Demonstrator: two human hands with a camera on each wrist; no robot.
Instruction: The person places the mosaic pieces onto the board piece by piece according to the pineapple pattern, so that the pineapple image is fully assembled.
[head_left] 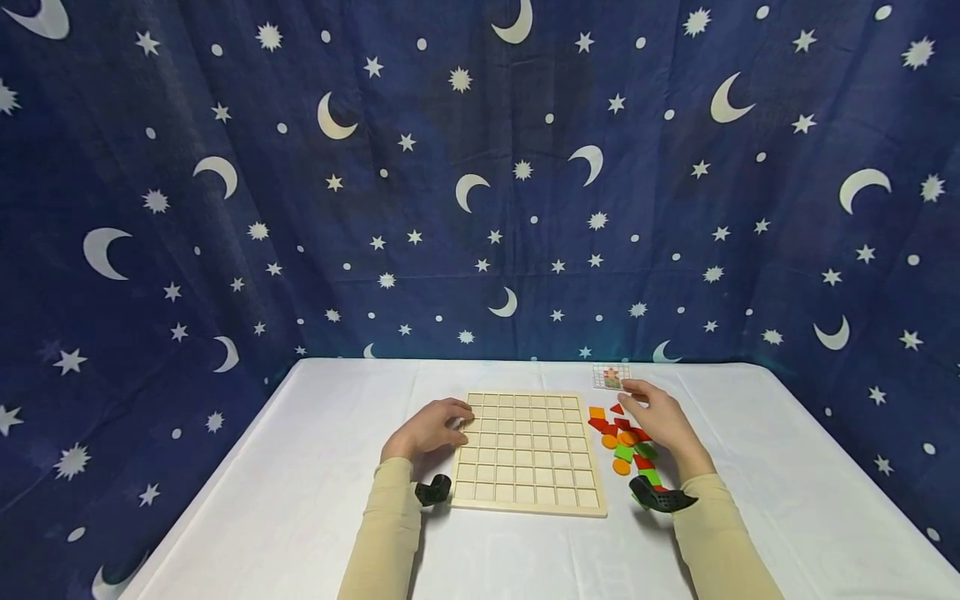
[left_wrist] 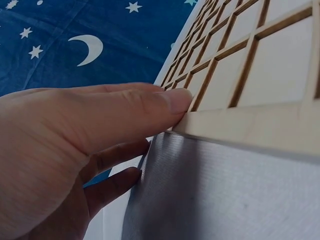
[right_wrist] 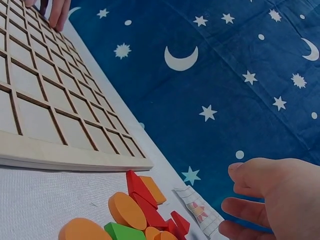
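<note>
A square wooden grid board (head_left: 528, 507) with rows of shallow cells lies on the white table. My left hand (head_left: 427, 429) rests at its left edge; in the left wrist view, the straight thumb (left_wrist: 135, 115) touches the rim. Right of the board lies a loose pile of flat coloured pieces: orange discs (head_left: 621, 467), red triangles (head_left: 617, 409), green pieces (head_left: 623, 453) and an orange square (head_left: 597, 412). My right hand (head_left: 663, 421) hovers over the pile's right side with loosely bent fingers, holding nothing. Near its fingertips lies a small gridded card (right_wrist: 197, 210) with a coloured pattern.
The white table (head_left: 300, 500) runs back to a dark blue curtain (head_left: 420, 250) printed with moons and stars. Black wrist devices (head_left: 662, 495) are worn at both sleeves. Part of the pile is hidden under the right wrist.
</note>
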